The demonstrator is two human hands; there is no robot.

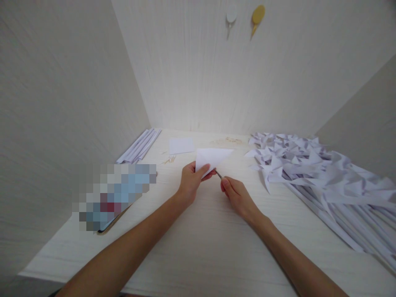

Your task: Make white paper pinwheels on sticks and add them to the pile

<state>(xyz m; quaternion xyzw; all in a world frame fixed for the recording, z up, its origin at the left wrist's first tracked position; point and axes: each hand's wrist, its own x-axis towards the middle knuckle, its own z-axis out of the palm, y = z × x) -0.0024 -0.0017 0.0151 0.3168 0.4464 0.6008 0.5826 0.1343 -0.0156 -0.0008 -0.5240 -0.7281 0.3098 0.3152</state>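
A sheet of white paper (210, 159), folded into a triangle, is pinched in my left hand (191, 181), thumb on top and fingers underneath. My right hand (235, 193) is closed around a thin dark metal tool (218, 174). Its tip meets the lower edge of the folded paper near my left fingertips. Most of the tool is hidden in my palm, so I cannot tell its exact kind. Behind the paper, a flat white sheet (181, 145) lies on the table.
Rolled paper sticks (139, 145) lie at the back left. A blurred flat object (119, 198) sits at the left. Many paper pinwheels (297, 161) on paper sticks (337, 218) are heaped along the right. Small tan bits (171, 159) dot the white table (198, 247). Two hooks (258, 15) hang on the wall.
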